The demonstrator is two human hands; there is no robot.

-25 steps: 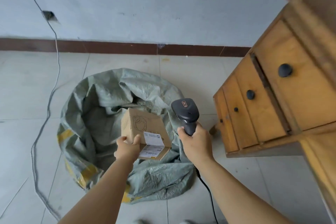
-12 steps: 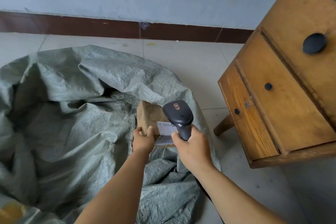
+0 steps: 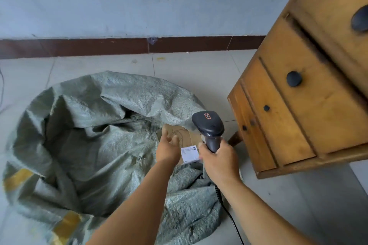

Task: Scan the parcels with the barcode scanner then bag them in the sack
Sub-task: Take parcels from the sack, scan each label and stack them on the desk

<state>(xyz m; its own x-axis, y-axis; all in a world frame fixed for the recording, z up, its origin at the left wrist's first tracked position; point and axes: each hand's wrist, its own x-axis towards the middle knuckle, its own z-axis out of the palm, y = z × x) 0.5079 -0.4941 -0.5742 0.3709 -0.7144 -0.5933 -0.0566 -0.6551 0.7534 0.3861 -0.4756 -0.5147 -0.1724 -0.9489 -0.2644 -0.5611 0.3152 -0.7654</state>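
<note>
A small cardboard parcel with a white label sits low at the right inner edge of the open grey-green woven sack on the floor. My left hand holds the parcel by its left side, thumb on the top face. My right hand grips the handle of the black barcode scanner, whose head is just right of and above the parcel, pointing away from me. The parcel's lower part is hidden behind my hands.
A wooden cabinet with dark drawer knobs stands close on the right, its leg near the scanner. The scanner's black cable trails down by my right forearm. Tiled floor and a brown skirting board lie beyond the sack.
The view has pulled back from the sack. The parcel has tilted flatter at the sack's right edge, and my left hand has shifted up along its left side. The scanner stays in my right hand.
</note>
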